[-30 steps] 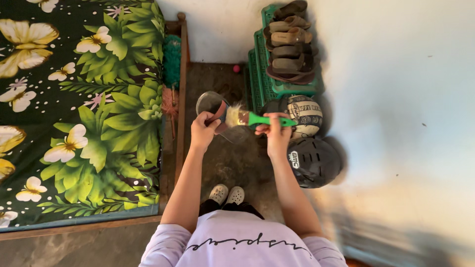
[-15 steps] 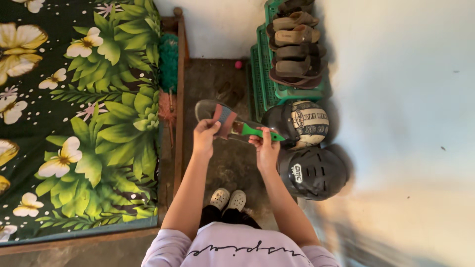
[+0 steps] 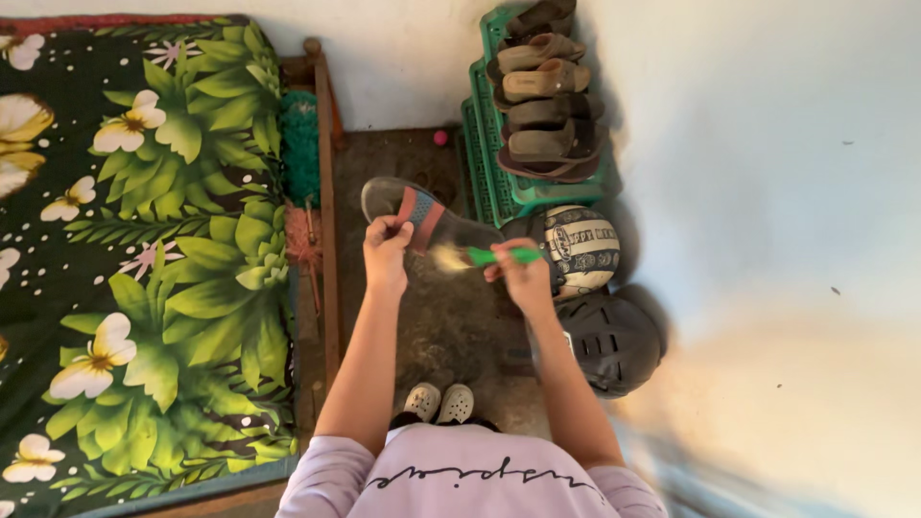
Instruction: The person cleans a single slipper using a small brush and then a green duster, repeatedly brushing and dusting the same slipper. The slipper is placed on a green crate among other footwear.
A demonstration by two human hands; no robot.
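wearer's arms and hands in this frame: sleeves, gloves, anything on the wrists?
Both forearms are bare below pale lilac short sleeves. The shirt carries a dark line of script lettering across it. The left hand and right hand are ungloved. No watch, band or ring is visible, though fine detail is too small to rule out.

Single head-worn view, straight down over arms, bed [image 3: 144, 288] left, wall right.

the left hand [image 3: 386, 251] holds a dark sandal [image 3: 427, 219] by its red strap, over the floor [image 3: 451, 326]. the right hand [image 3: 523, 276] closes on a green-handled brush [image 3: 484, 256], bristles against the sandal. beside it: two helmets, a green shoe rack [image 3: 494, 177]; left, a floral bed [image 3: 144, 269].
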